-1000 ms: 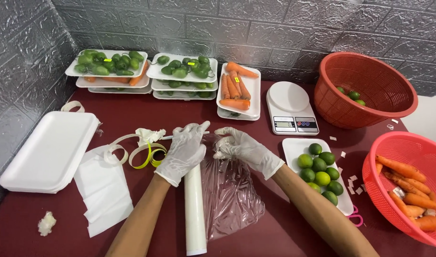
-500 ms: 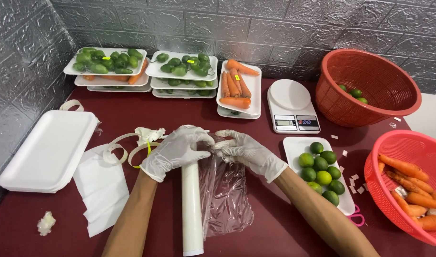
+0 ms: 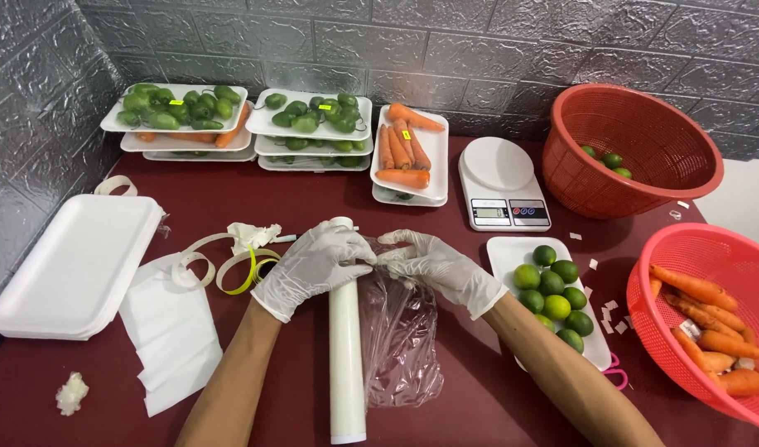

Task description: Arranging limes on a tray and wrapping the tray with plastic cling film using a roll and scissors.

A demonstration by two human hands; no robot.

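— Fingers first: on our left hand (image 3: 313, 265) they curl over the top end of the white cling-film roll (image 3: 346, 331), thumb and fingertips pressed against it near the loose edge. Our right hand (image 3: 436, 266) has its fingers close together, pinching the free edge of the clear film sheet (image 3: 400, 339) just beside the roll.

— What has shifted since a second ago?

— We see the left hand has slid from the roll's left flank onto its upper end, and the two gloved hands have drawn together until they nearly touch. The film, which hung loosely, now trails from the pinch towards 6 o'clock, crumpled on the dark red table (image 3: 495, 406).

— And what do we make of that?

— We judge that the sheet's edge is found and gripped, so the work with the film is at its start; nothing is wrapped yet. The white tray of limes (image 3: 590, 352) sits uncovered at 3 o'clock of the hands.

— Where does the roll lie?

— Flat on the table, lengthwise from 12 to 6 o'clock, between our forearms.

— The pose of the arms?

— Both forearms come in from 6 o'clock, converging; wrists are bent down, palms facing the table. At 9 o'clock lie curls of tape (image 3: 230, 265) and a stack of empty foam trays (image 3: 73, 265).
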